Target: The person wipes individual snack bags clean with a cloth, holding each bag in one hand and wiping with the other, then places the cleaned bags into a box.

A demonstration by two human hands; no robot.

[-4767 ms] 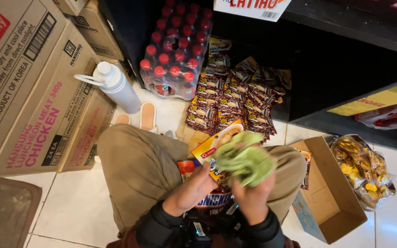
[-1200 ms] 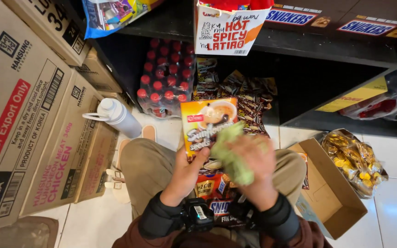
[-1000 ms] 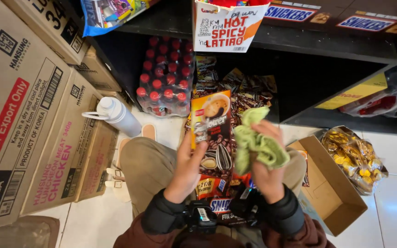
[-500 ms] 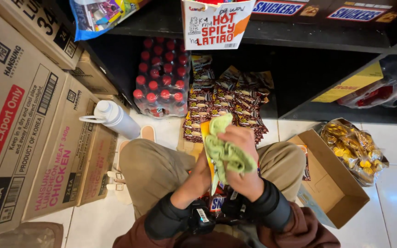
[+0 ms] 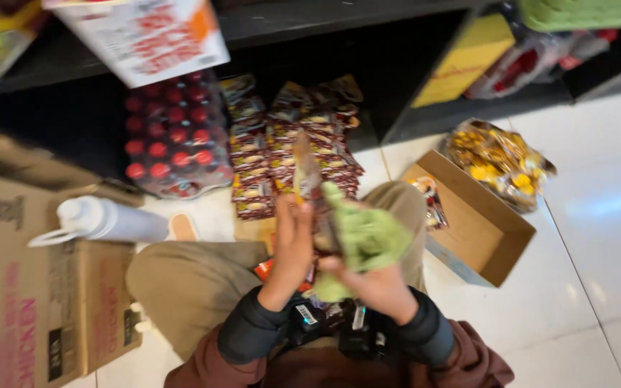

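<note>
Your left hand [image 5: 292, 237] now grips the snack packet [image 5: 305, 169] edge-on over your lap, turned from face-up 1 s ago, while your right hand [image 5: 371, 284] stays clenched on the green cloth [image 5: 368, 237], pressed vs. its side — so wiping's onto another face.

A single camera is riding on the person's head, looking steeply down and slightly forward. It is sitting close above the left hand [image 5: 292, 241] and right hand [image 5: 371, 284] and the lap, taking in the tiled floor [image 5: 598, 215] and the dark bottom shelf [image 5: 368, 18] ahead.
</note>
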